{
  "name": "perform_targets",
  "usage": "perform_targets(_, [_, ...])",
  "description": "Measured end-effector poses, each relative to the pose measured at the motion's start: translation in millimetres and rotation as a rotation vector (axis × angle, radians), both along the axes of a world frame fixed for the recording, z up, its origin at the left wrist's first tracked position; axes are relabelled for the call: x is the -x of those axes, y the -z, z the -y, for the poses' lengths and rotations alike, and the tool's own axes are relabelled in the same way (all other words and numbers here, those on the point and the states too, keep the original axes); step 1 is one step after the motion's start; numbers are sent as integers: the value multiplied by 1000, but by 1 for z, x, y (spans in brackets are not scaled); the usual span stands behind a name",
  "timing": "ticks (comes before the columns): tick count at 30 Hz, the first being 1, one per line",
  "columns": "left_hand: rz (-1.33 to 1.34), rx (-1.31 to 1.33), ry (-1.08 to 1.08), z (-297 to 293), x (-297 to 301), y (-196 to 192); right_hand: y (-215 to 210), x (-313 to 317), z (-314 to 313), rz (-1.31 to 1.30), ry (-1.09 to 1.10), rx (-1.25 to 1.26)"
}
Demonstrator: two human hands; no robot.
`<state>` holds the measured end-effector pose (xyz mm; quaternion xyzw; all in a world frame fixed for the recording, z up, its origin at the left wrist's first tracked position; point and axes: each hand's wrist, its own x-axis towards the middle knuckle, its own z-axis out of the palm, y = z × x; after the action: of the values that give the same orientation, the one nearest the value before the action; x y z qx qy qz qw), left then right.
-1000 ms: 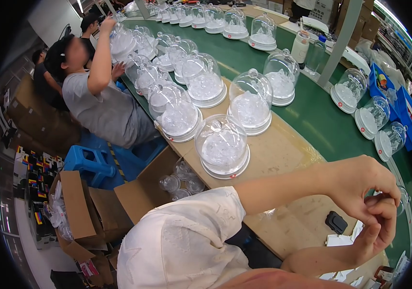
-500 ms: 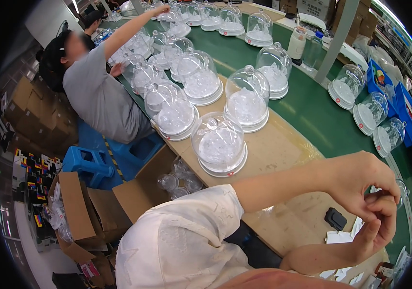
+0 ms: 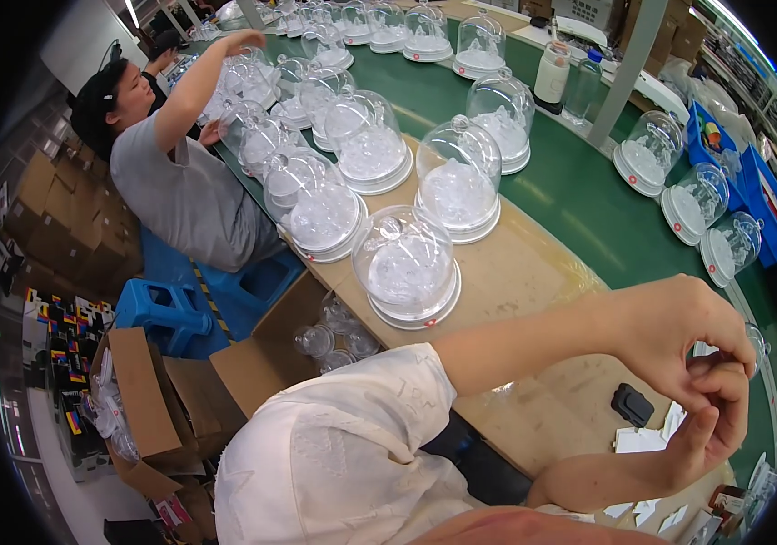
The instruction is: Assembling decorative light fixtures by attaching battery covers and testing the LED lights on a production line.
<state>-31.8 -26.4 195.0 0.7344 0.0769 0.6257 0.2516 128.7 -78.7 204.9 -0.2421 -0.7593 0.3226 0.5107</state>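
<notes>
Fingertips of both hands are pinched together at the frame's right edge: the left hand (image 3: 679, 341) above, the right hand (image 3: 711, 427) below, closed on something too small to be made out. Nearest on the table (image 3: 534, 272) stands a glass dome (image 3: 407, 263) on its white base. Such a dome is judged light, stiff, slippery and fragile; its top knob is best gripped.
</notes>
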Motion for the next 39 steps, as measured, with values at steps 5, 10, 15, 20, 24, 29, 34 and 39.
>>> perform_targets(5, [-4,6,4,-1,0,1,0,1,0,-4,12,3])
perform_targets(10, [6,-2,-7,0,-1,0,-1,1,0,0,19,5])
perform_targets(15, [-14,-9,-48,2,-1,-2,-2,1,-2,12,35,-12])
perform_targets(20, [-15,-5,-43,2,-1,0,0,0,-3,6,42,-14])
perform_targets(24, [-19,-17,-62,5,2,-6,-3,3,-1,-15,38,-5])
perform_targets(29, [-18,-23,-50,0,-2,-2,-1,-2,-2,4,81,-4])
perform_targets(34, [-45,-24,-58,1,-2,-2,-4,2,-3,5,77,-18])
perform_targets(39, [-41,-22,-27,0,-4,2,-2,3,-5,11,90,-50])
